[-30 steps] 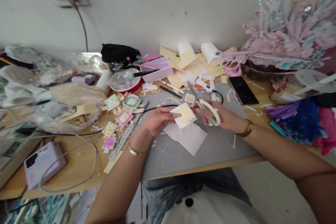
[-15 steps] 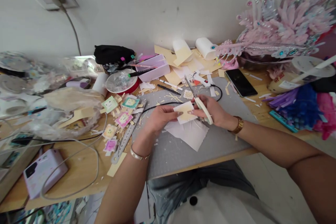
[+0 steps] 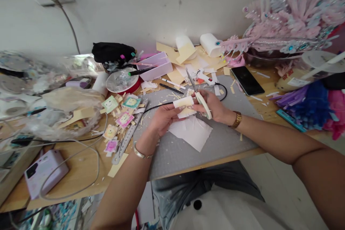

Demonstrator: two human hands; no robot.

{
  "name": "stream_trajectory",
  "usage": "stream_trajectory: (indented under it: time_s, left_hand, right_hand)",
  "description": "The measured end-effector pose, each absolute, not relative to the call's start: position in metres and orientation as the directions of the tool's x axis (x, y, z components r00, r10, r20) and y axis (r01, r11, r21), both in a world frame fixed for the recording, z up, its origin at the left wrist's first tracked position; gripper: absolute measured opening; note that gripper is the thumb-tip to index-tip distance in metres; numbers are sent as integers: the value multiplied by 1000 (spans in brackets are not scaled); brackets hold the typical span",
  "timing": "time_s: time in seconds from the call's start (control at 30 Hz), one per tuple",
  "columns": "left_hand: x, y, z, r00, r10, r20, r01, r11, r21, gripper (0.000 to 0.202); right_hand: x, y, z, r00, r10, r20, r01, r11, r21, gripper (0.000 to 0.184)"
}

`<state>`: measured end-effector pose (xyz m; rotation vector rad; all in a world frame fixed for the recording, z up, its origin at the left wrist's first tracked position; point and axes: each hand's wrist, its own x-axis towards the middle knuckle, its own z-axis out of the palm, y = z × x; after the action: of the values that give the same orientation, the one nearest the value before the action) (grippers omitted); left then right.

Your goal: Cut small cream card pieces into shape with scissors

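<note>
My left hand (image 3: 166, 116) pinches a small piece of white paper (image 3: 185, 107) with a pale yellow patch, over the grey cutting mat (image 3: 223, 129). White-handled scissors (image 3: 202, 103) are in my right hand (image 3: 212, 106), blades pointing up and away from me. Fingertips of the right hand also touch the paper's near side. Below both hands a larger white sheet (image 3: 194, 133) lies on the mat. To the left, beside a steel ruler (image 3: 129, 134), are several small square pieces with drawn faces, among them a pink one (image 3: 124, 119) and a green one (image 3: 110, 104).
A glue gun (image 3: 206, 78) with a black cord lies behind my hands. A phone (image 3: 247, 80) is at the right, near a drink cup (image 3: 292, 77). Further back stands a lilac box (image 3: 156, 67). A lilac power bank (image 3: 46, 174) and loose cables lie at the left.
The small paper has turned and tilted between my fingers. Both hands keep their hold, and the whole view has shifted slightly.
</note>
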<state>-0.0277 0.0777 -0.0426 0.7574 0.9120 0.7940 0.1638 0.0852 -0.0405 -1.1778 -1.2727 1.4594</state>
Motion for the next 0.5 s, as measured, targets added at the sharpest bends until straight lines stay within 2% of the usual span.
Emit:
stream_trajectory:
  time_s: [0.2, 0.33, 0.4, 0.5]
  left_hand:
    - [-25, 77, -41, 278, 884, -376, -211, 438, 874, 31]
    - [-27, 81, -41, 147, 927, -346, -248, 373, 894, 29]
    - [-28, 83, -41, 127, 925, -357, -303, 379, 874, 31]
    - [-28, 85, -42, 99, 921, -377, -376, 385, 843, 31]
  right_hand:
    - [169, 85, -39, -189, 970, -157, -10, -161, -987, 45]
    - [184, 78, -25, -289, 946, -148, -26, -163, -986, 45]
    - [190, 70, -15, -391, 900, -195, -12, -217, -976, 52]
    - [194, 57, -6, -532, 768, -356, 88, -369, -925, 57]
